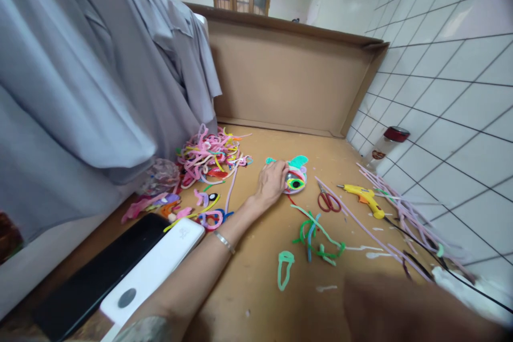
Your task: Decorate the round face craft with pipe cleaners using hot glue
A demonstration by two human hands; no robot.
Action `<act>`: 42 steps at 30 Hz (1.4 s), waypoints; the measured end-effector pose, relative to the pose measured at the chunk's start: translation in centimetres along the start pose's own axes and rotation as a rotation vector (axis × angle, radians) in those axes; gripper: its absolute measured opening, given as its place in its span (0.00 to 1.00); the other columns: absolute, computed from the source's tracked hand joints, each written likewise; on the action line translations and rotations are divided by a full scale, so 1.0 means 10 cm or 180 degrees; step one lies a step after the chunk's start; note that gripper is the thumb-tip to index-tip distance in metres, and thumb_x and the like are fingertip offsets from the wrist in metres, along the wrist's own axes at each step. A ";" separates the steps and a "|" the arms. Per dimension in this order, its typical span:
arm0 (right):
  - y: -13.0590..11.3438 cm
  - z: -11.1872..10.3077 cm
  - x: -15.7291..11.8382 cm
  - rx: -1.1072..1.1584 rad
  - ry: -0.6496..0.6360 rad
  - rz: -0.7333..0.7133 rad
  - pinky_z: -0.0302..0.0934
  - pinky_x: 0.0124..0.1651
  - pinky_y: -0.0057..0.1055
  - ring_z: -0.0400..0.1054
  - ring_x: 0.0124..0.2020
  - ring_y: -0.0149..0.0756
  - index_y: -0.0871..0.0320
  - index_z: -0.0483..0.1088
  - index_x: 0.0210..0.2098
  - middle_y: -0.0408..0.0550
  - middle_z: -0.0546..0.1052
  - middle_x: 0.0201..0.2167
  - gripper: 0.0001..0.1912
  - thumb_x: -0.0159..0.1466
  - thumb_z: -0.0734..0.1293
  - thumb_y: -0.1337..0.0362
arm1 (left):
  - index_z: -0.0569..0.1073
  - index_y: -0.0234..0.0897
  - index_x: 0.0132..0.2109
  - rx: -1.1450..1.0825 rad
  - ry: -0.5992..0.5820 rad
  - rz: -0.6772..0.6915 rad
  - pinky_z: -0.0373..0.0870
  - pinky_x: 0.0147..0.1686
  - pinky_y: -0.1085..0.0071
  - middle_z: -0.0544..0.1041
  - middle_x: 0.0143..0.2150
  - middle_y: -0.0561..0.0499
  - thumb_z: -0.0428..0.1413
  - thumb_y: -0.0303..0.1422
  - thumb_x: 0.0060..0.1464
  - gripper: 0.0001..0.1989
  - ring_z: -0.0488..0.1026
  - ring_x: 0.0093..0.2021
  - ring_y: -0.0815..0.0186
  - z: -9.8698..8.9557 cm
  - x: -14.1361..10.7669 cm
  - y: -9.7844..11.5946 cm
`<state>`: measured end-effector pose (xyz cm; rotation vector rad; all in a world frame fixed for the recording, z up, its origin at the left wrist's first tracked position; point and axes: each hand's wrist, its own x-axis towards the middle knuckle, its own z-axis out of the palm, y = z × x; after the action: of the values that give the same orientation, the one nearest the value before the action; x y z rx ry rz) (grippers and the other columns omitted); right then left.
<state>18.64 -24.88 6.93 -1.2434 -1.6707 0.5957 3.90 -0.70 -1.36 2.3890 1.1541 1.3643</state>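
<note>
My left hand (273,181) reaches to the middle of the table and rests on the left side of a round figure (295,184) with a green and yellow eye and teal ears. Its fingers are bent around the figure's edge. A dark brown blur (401,310) at the bottom right is probably my right hand or arm; its fingers cannot be made out. Red-handled scissors (329,202) lie right of the figure, and green pipe cleaner pieces (320,238) lie in front of it. Nearer to me is a pale green loop (285,270).
A yellow glue gun (364,197) and purple pipe cleaners (404,214) lie at the right, near a red-lidded jar (387,144). A colourful heap (210,152) is at the left, behind a white power bank (160,262) and a black object (104,272). Cardboard (280,75) stands behind.
</note>
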 end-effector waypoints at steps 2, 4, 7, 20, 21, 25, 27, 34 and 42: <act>0.08 0.03 0.39 0.0113 0.0460 -0.0039 0.63 0.25 0.36 0.72 0.31 0.41 0.40 0.74 0.31 0.45 0.75 0.29 0.04 0.57 0.67 0.54 | 0.70 0.39 0.37 -0.0081 0.0036 0.0023 0.64 0.39 0.66 0.75 0.32 0.47 0.46 0.33 0.64 0.10 0.71 0.35 0.61 0.02 -0.01 -0.01; 0.27 0.04 0.79 0.0136 0.1198 -0.0014 0.63 0.28 0.35 0.69 0.28 0.38 0.48 0.73 0.34 0.47 0.74 0.27 0.10 0.62 0.61 0.54 | 0.70 0.38 0.37 -0.0126 0.0062 0.0042 0.65 0.39 0.66 0.75 0.32 0.47 0.46 0.33 0.64 0.10 0.71 0.35 0.61 0.03 -0.01 -0.03; 0.69 0.04 1.19 -0.0484 0.1857 0.0325 0.63 0.32 0.34 0.68 0.28 0.38 0.54 0.70 0.37 0.47 0.73 0.27 0.12 0.63 0.57 0.58 | 0.71 0.38 0.37 -0.0149 0.0097 0.0061 0.65 0.39 0.67 0.76 0.32 0.47 0.46 0.34 0.64 0.11 0.71 0.35 0.62 0.04 -0.02 -0.04; 1.44 0.16 1.10 -0.3563 -0.0274 0.1686 0.63 0.41 0.33 0.74 0.44 0.47 0.66 0.71 0.47 0.65 0.77 0.45 0.15 0.66 0.57 0.70 | 0.68 0.38 0.36 -0.0228 0.0128 0.0208 0.64 0.40 0.66 0.75 0.36 0.45 0.44 0.34 0.65 0.12 0.71 0.38 0.62 0.03 -0.07 -0.03; 1.44 0.14 1.10 -0.3515 -0.0220 0.1684 0.63 0.41 0.34 0.74 0.44 0.47 0.66 0.71 0.47 0.65 0.77 0.44 0.15 0.66 0.57 0.70 | 0.68 0.38 0.36 -0.0214 0.0099 0.0209 0.64 0.39 0.66 0.75 0.35 0.46 0.44 0.34 0.65 0.12 0.70 0.36 0.62 0.03 -0.07 -0.03; 1.51 0.08 1.10 -0.2844 0.0516 0.1475 0.64 0.43 0.37 0.74 0.44 0.49 0.63 0.72 0.46 0.63 0.77 0.43 0.14 0.63 0.62 0.66 | 0.68 0.38 0.36 -0.0221 0.0038 0.0160 0.63 0.38 0.66 0.74 0.28 0.50 0.44 0.33 0.65 0.10 0.70 0.32 0.62 0.01 -0.07 -0.01; 1.55 0.06 1.12 -0.1978 0.1055 0.1318 0.64 0.44 0.39 0.74 0.42 0.47 0.62 0.71 0.47 0.58 0.78 0.39 0.16 0.59 0.64 0.65 | 0.67 0.39 0.36 -0.0201 0.0088 0.0138 0.63 0.39 0.65 0.74 0.27 0.50 0.45 0.33 0.65 0.10 0.71 0.33 0.61 0.00 -0.07 0.00; 1.55 0.12 1.16 0.2245 0.1343 0.1298 0.68 0.33 0.32 0.72 0.26 0.33 0.57 0.70 0.40 0.39 0.76 0.25 0.26 0.42 0.77 0.62 | 0.68 0.39 0.36 -0.0123 -0.0001 -0.0152 0.64 0.41 0.64 0.76 0.29 0.49 0.44 0.33 0.64 0.10 0.72 0.35 0.61 -0.04 -0.05 0.05; 1.32 0.25 1.11 0.2670 0.0707 0.1359 0.63 0.27 0.24 0.69 0.21 0.26 0.58 0.74 0.36 0.39 0.76 0.22 0.27 0.39 0.81 0.55 | 0.67 0.39 0.36 -0.0415 -0.0037 -0.0387 0.64 0.38 0.67 0.75 0.29 0.50 0.45 0.33 0.64 0.10 0.72 0.33 0.63 -0.09 -0.02 0.11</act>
<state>22.02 -9.48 -0.43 -0.9702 -0.8000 1.2121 3.71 -1.85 -0.44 2.1970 1.1491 1.3414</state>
